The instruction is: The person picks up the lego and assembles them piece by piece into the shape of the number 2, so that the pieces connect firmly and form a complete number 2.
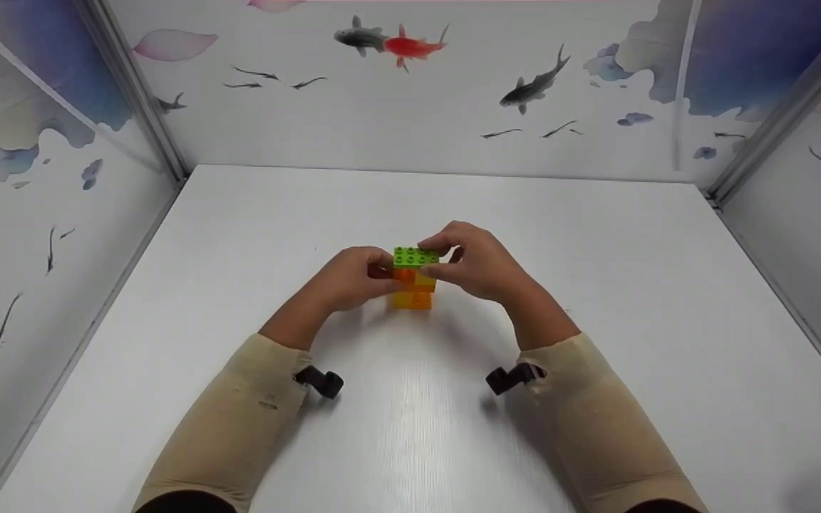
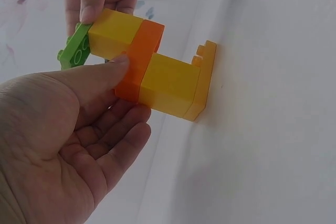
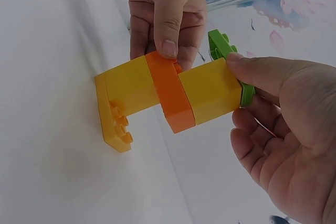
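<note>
A small tower of toy building bricks stands between the two hands on the white table. Its flat light-orange base brick [image 2: 206, 80] carries a yellow brick [image 2: 168, 83], then a flat orange brick [image 2: 142, 59] set crosswise. Above that comes a second yellow brick [image 2: 114, 31], topped by a flat green brick [image 1: 406, 261] with studs facing up. My left hand [image 1: 357, 279] pinches the orange brick, thumb on its near side. At the top, my right hand [image 1: 478, 262] holds the green brick between thumb and fingers, the thumb overlapping the upper yellow brick's edge in the right wrist view.
The white table [image 1: 410, 442] has walls on the left, back and right. Fish and lotus pictures cover the back wall [image 1: 410, 107]. Black wrist mounts [image 1: 321, 382] stick out from both beige sleeves [image 1: 229, 420].
</note>
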A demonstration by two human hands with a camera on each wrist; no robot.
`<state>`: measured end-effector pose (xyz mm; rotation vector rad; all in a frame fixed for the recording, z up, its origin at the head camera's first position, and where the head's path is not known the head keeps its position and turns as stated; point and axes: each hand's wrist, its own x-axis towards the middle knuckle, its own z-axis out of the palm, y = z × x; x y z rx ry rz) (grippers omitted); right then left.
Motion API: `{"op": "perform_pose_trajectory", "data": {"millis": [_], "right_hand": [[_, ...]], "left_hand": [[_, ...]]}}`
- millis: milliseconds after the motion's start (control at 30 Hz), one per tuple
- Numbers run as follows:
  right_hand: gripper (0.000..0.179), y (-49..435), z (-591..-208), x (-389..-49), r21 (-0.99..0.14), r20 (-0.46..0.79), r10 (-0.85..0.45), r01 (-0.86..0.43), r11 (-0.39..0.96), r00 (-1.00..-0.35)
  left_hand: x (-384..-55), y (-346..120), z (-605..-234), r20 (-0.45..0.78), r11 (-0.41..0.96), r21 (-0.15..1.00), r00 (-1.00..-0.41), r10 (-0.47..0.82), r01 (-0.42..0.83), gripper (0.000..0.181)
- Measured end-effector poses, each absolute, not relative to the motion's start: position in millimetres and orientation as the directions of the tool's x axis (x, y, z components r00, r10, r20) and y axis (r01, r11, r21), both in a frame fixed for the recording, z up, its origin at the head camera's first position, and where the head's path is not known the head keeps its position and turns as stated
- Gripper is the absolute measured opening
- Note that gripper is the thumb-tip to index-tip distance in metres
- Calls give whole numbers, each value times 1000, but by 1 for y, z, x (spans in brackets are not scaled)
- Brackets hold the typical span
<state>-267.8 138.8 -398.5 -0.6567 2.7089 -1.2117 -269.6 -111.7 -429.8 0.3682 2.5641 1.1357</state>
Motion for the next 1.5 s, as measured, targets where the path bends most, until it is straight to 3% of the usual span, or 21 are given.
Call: {"op": "perform_pose_trajectory", "data": {"millis": [200,467,667,1000,1200,1500], "right_hand": [[34,140,-399,-269,-730,39,-402,-301,614,-915],[36,146,-404,-269,-722,88,-426,-352,595,-901],[42,158,-403,-268,-753,91,-393,-322,574,-915],[45,175,-411,-268,-783,4,-344,-217,583,-939],[47,168,-424,-270,-761,-68,-388,-204,616,-919],[41,159,-435,-270,-791,-65,-403,-199,578,-913]], "left_hand": [[-271,-111,-430,-188,653,752,-921,340,87,29],[-267,-108,-429,-186,662,744,-925,331,87,38],[-266,-107,-430,-181,656,750,-927,328,86,38],[-268,-105,-429,-199,671,738,-926,321,74,36],[-268,-107,-430,-182,650,754,-924,337,89,35],[-267,-110,-428,-166,643,757,-917,363,117,37]]}}
